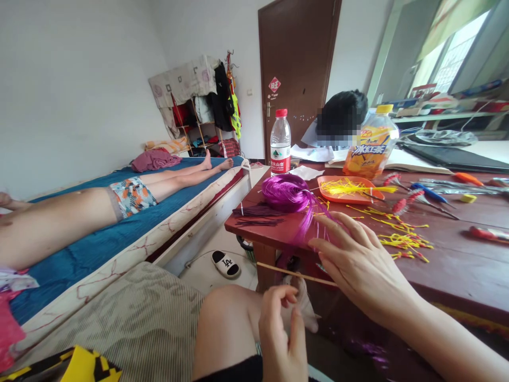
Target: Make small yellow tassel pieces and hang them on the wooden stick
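My right hand (353, 260) reaches over the table's front edge with its fingers stretched out, close to the loose ends of a coil of shiny purple strands (285, 193). Whether any fine strand lies between those fingers is hard to see. Lower down, above my leg, my left hand (282, 334) has loosely curled fingers with the thumb apart, and nothing shows in it. Yellow strands (342, 187) lie in an orange tray (356, 200) behind my right hand. Short yellow pieces with red ends (409, 241) are spread beside it. Dark thin strips (258, 215) lie left of the coil.
A water bottle (280, 146) and an iced-tea bottle (371, 143) stand on the red-brown table (457, 270). Tweezer-like tools (413, 199) lie to the right. Another person's head (344, 111) is bent across the table. Someone lies on the bed (191, 204). A slipper (226, 264) is on the floor.
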`<state>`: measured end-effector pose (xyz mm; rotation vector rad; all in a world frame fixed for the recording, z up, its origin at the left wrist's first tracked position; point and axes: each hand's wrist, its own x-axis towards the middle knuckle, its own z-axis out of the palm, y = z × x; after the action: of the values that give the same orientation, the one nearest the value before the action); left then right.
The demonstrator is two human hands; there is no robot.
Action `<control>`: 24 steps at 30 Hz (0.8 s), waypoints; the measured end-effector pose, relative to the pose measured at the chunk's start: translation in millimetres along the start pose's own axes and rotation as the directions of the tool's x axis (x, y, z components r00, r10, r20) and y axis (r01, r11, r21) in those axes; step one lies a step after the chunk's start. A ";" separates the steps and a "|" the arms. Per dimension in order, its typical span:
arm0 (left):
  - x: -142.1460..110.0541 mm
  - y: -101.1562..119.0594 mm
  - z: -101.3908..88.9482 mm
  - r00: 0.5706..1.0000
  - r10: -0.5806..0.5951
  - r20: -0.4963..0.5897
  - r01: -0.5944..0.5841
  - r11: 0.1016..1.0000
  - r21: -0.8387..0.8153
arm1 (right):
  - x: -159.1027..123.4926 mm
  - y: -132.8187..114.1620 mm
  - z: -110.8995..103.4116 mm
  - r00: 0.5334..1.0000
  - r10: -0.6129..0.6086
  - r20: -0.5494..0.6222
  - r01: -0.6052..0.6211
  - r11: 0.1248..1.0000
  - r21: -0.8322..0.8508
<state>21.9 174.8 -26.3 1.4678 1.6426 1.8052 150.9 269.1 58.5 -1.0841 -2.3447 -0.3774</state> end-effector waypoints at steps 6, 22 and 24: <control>43.8 8.1 6.1 0.958 0.059 0.282 -0.163 0.917 0.365 | -17.2 1.1 0.9 0.998 0.020 -0.065 -0.020 1.000 0.011; 62.9 61.6 -16.8 0.545 -0.377 0.749 0.832 0.357 -0.426 | -60.8 -53.1 10.6 0.967 0.226 0.118 -0.243 0.679 0.693; 63.2 60.4 -20.4 0.501 -0.389 0.773 0.865 0.251 -0.435 | -62.6 -46.9 13.1 0.979 0.199 0.034 -0.174 0.743 0.646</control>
<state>1.9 193.1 59.2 0.5283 0.7027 1.1387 144.3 206.1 10.8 -0.9247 -2.0427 0.4697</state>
